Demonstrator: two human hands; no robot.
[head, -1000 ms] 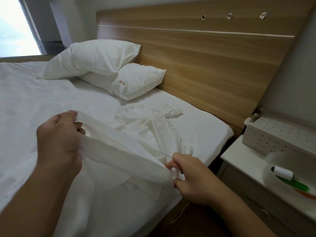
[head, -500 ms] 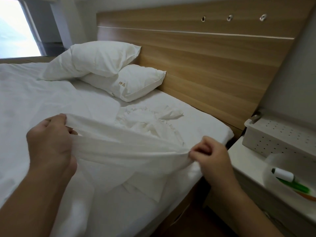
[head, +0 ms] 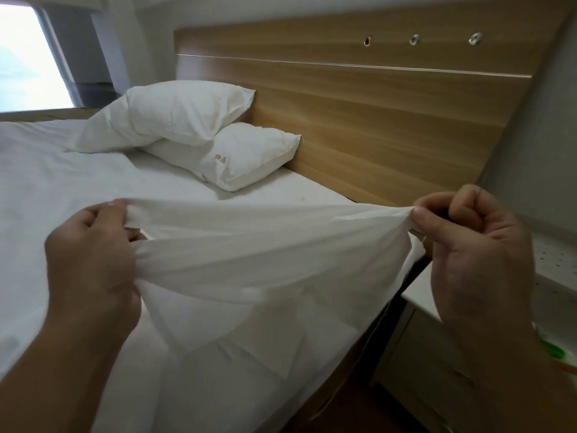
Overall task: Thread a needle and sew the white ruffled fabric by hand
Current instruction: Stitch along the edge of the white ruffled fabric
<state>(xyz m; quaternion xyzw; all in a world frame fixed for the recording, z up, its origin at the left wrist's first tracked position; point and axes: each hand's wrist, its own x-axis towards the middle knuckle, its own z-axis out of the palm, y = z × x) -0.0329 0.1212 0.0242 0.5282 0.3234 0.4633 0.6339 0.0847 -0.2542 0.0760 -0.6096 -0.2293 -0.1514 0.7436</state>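
Note:
The white fabric (head: pixel 265 245) is stretched wide in the air over the near side of the bed. My left hand (head: pixel 90 254) grips its left end in a bunch, fingers curled round the cloth. My right hand (head: pixel 468 245) pinches the right end between thumb and forefinger, up near the headboard's lower edge. The cloth hangs in folds below the taut top edge and hides the bed beneath it. No needle or thread can be made out; the ruffled part is out of sight.
Two white pillows (head: pixel 199 129) are stacked at the wooden headboard (head: pixel 374 114). A white-sheeted bed (head: pixel 46 189) spreads to the left. A nightstand (head: pixel 418 295) stands to the right with a white perforated box (head: pixel 555 260) and something green (head: pixel 552 350) on it.
My right hand has moved up and far to the right with the fabric's end, and the left has lifted slightly. The cloth is now pulled out wide and hides the ruffled heap on the bed.

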